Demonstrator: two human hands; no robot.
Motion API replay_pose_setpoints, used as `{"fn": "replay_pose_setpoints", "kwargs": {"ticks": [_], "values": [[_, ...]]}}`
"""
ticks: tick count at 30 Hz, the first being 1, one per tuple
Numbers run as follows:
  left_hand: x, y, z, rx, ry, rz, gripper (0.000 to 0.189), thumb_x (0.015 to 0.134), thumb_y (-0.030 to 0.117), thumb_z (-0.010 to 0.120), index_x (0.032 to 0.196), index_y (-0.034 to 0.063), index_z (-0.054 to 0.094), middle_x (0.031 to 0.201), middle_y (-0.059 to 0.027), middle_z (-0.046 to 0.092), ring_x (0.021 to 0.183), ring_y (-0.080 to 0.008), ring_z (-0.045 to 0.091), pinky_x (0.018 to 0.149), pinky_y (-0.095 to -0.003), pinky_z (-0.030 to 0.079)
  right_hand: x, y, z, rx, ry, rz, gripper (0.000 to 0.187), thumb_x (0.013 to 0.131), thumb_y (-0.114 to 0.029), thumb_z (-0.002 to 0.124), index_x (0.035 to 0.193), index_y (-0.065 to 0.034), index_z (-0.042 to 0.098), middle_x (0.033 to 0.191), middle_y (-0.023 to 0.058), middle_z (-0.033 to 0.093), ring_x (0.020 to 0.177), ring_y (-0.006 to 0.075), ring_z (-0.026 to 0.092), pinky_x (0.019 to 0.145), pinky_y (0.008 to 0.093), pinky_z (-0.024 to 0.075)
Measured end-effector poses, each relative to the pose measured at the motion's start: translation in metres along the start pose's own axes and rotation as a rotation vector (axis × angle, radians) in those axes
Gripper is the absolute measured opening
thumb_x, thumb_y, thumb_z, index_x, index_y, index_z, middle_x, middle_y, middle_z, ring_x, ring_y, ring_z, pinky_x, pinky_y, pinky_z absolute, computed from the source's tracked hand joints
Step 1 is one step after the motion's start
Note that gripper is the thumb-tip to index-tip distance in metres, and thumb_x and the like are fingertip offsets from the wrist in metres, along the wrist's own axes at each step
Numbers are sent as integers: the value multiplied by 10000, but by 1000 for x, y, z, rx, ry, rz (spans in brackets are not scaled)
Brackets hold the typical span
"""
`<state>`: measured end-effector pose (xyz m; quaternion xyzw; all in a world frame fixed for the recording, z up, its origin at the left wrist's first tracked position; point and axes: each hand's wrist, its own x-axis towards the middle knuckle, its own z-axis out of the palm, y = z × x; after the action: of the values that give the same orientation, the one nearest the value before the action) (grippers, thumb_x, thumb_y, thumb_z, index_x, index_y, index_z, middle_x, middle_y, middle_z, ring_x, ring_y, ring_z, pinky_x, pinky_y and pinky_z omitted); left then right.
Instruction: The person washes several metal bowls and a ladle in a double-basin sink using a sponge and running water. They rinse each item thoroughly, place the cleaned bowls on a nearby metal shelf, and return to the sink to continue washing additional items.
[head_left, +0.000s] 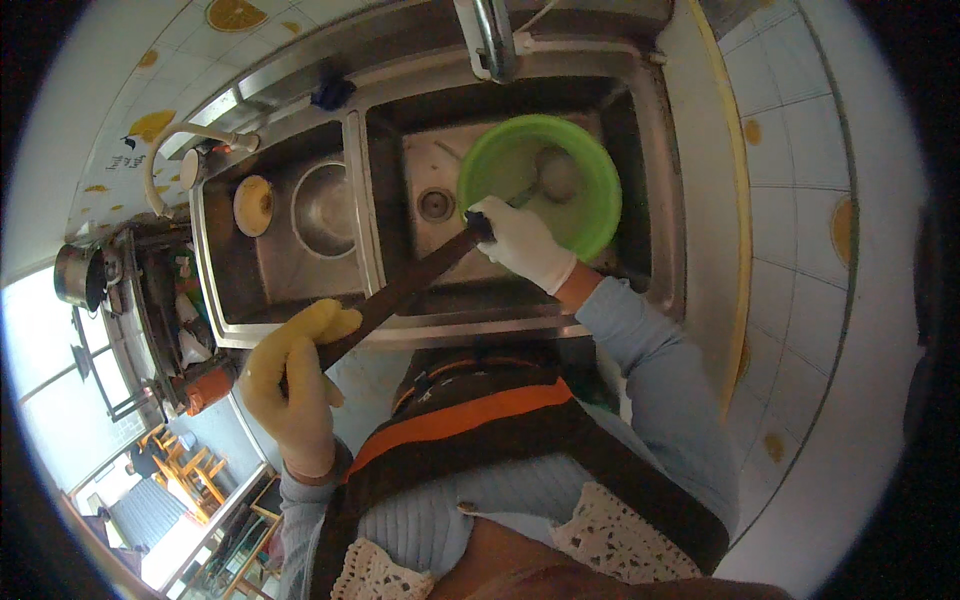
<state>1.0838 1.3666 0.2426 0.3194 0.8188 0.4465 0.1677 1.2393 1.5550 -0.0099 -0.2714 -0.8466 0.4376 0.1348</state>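
My left hand (300, 379), in a yellow and pale glove, is closed around the lower end of a long dark brown strip (409, 289), whose material I cannot tell. The strip slants up over the sink's front rim. At its upper end my right hand (521, 241), in a white glove, grips the strip near a small dark piece. Just beyond that hand, a green plastic basin (604, 232) of cloudy water stands in the right sink bowl, with a round object (561, 174) and something thin and greenish in it.
The left sink bowl holds a metal bowl (300, 236) and a small yellowish bowl (253, 205). A chrome faucet (495, 45) hangs over the back edge, and a curved pale spout (161, 142) rises at the left. A metal pot (79, 276) and a cluttered shelf are farther left.
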Motion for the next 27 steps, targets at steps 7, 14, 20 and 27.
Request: {"fn": "replay_pose_setpoints", "kwargs": {"ticks": [7,14,20,27], "values": [[-16,-4,-4,64,23,-8,298,1039,108,494,1093,-64,731,944,-202,787,387,-59,430,373,-203,309,1,51,3,20,-153,169,424,922,-228,729,1301,-82,607,1250,190,679,1070,427,683,919,500,568],[-33,7,2,92,21,-58,269,1004,40,502,1050,-68,744,935,-162,797,453,-74,532,451,-217,402,15,181,16,-167,-278,359,576,979,-155,682,1507,-25,490,1553,191,520,1347,384,567,1100,495,501],[-27,0,11,66,157,-134,303,1064,143,486,1097,-30,733,912,-174,790,377,-47,368,370,-202,254,1,227,36,-245,-19,293,500,1013,-76,596,1503,-47,504,1527,235,524,1338,417,563,1081,523,510],[-5,-48,-5,8,215,-251,327,1096,190,483,1147,-25,724,993,-165,794,397,-46,425,368,-185,292,-22,201,0,-368,-600,720,610,980,-334,663,1498,-46,517,1493,270,538,1348,417,554,1100,531,494]]}}
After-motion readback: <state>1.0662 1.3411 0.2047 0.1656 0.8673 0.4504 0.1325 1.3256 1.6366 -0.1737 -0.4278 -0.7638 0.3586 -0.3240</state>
